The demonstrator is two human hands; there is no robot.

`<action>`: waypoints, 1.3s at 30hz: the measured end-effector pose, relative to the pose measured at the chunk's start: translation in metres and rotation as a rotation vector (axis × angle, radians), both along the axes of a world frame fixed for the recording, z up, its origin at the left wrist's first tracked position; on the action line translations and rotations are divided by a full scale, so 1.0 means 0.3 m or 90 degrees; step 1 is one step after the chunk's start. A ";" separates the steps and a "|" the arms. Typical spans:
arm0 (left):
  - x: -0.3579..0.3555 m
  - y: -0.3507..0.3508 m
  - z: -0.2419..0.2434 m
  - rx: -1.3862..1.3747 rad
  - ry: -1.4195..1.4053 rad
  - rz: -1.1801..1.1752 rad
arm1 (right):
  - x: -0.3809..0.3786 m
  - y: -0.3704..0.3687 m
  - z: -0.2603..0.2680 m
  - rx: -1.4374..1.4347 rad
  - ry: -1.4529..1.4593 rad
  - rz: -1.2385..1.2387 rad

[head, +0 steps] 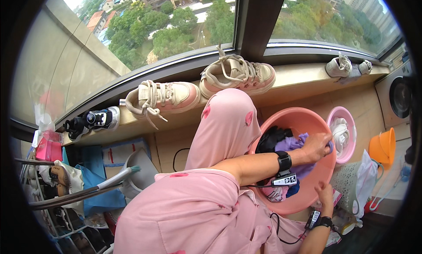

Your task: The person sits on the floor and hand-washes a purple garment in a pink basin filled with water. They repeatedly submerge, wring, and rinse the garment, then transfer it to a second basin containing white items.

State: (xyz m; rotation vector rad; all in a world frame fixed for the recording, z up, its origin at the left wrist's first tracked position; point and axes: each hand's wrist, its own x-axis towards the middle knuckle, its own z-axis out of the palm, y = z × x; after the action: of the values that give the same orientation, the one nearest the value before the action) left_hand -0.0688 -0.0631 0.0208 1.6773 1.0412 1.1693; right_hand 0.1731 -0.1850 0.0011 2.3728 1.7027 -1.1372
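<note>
A large salmon-pink plastic basin [316, 191] stands in front of me with several garments in it. Over its far side, my left hand [316, 148] grips a purple garment [290, 144]; part of the cloth shows by the fingers, while the rest lies in the basin. Next to that lies a black garment [272, 142]. Nearer me are a pink and white patterned cloth [277, 194] and a dark blue cloth [292, 189], partly hidden by my left wrist. My right hand [324, 192] is at the basin's right rim, fingers curled; whether it holds anything is unclear.
Beyond the basin are a small pink basin [350, 145] with white items, an orange bucket [384, 143], a perforated basket [344, 178] and a washing machine [394, 92]. Sneakers [165, 97] line the window ledge [296, 74]. A dustpan [141, 168] and shoe rack [49, 217] stand left.
</note>
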 end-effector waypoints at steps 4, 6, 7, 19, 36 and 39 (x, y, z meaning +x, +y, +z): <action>0.044 -0.093 -0.041 0.038 0.077 -0.189 | -0.191 0.032 0.045 0.351 0.519 -0.070; 0.059 -0.116 -0.057 0.092 0.085 -0.201 | -0.249 0.055 0.062 0.343 0.434 -0.074; 0.065 -0.121 -0.062 0.124 0.078 -0.211 | -0.265 0.061 0.064 0.340 0.415 -0.047; -0.093 0.123 -0.328 -0.339 0.039 -0.244 | -0.129 0.091 0.073 0.393 0.861 -0.340; -0.009 0.061 -0.288 -0.151 0.131 -0.427 | -0.108 0.031 0.280 0.478 0.935 -0.488; -0.021 0.094 -0.163 -0.151 0.016 -0.252 | -0.066 0.032 0.250 0.404 0.804 -0.435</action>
State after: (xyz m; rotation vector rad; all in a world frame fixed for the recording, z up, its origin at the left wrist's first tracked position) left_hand -0.0751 -0.0349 -0.0280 1.6171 0.7802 0.7398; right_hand 0.1533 -0.1753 0.0760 2.9067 1.5011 -3.1122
